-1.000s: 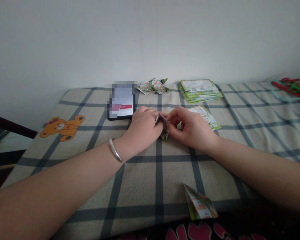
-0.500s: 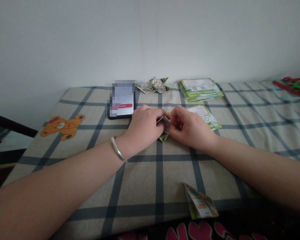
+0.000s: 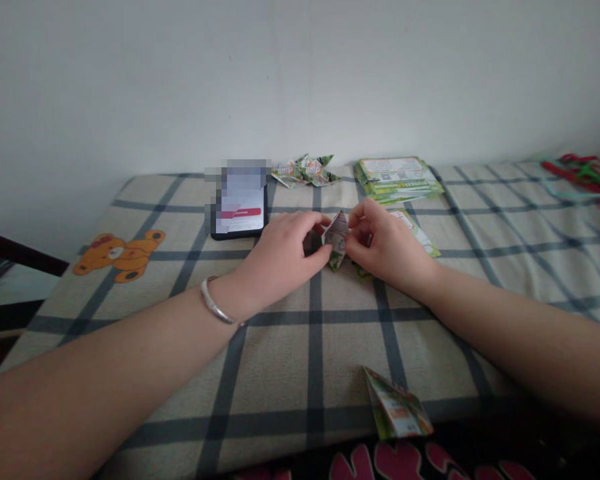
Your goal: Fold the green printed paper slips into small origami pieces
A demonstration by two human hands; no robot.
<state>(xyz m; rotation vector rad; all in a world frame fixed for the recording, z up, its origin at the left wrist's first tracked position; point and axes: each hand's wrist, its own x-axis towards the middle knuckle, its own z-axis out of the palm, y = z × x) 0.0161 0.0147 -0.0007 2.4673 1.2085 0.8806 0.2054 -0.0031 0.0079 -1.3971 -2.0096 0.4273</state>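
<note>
Between my two hands stands a small folded paper piece [image 3: 337,239], whitish with print and green at its lower tip. My left hand [image 3: 296,245], with a silver bangle at the wrist, pinches its left side between thumb and fingers. My right hand [image 3: 383,237] grips its right edge with the fingertips. Behind the right hand lies a flat green and white printed sheet [image 3: 414,230], partly covered. Close to the table's front edge rests a folded paper triangle [image 3: 399,405].
At the back stand folded paper stars [image 3: 307,171] beside a phone [image 3: 241,210] with a lit screen. A stack of printed sheets [image 3: 399,177] lies back right. Red and green items [image 3: 587,175] sit far right. A bear picture [image 3: 120,255] is on the checked cloth [image 3: 270,373].
The folded paper piece has turned more upright and shows more of its whitish face. My left hand's fingers have spread slightly wider, and my right hand has shifted a little right and up.
</note>
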